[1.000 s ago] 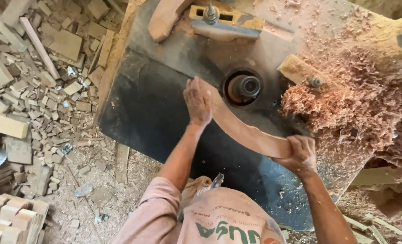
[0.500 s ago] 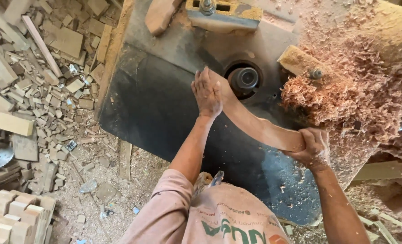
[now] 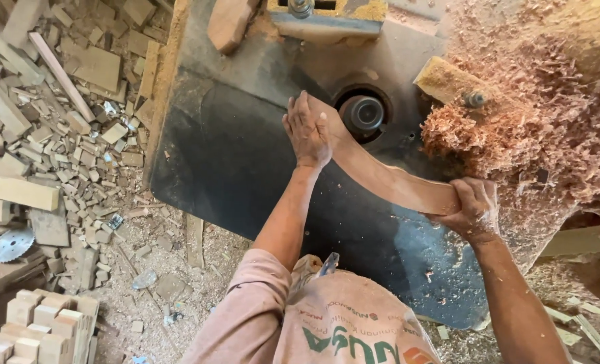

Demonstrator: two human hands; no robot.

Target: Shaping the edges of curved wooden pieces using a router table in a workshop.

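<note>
Seen from above: a dark metal worktop (image 3: 246,162), dusted with fine chips. Lying across it on a slant, a curved wooden piece (image 3: 387,178), reddish-brown, running from beside the round cutter spindle (image 3: 362,112) down toward the near right. Pressed flat on its far end, the left hand (image 3: 308,131), fingers spread wide and palm down, right next to the spindle opening. Wrapped around its near end, the right hand (image 3: 474,209), fingers curled shut on the wood. Touching the worktop along its length, as far as can be told, with both hands bearing on it. Behind the spindle, a metal fence bracket (image 3: 327,20) with a yellowish wooden block on top, and a rounded wooden offcut (image 3: 229,23) just to its left. To the right of the spindle, a small wooden block with a bolt (image 3: 451,84), half buried in a heap of reddish shavings (image 3: 549,114) covering the whole right side of the worktop and spilling past its edge. At the bottom edge, a pinkish sleeve (image 3: 246,310) and a printed sack-cloth apron (image 3: 354,323). Left of the worktop, on the floor, a wide litter of pale wood scraps (image 3: 64,128), long strips and short blocks mixed with sawdust. Near the left edge, a circular saw blade (image 3: 13,244) lying flat. In the lower left corner, a neat stack of small cut blocks (image 3: 40,327).
</note>
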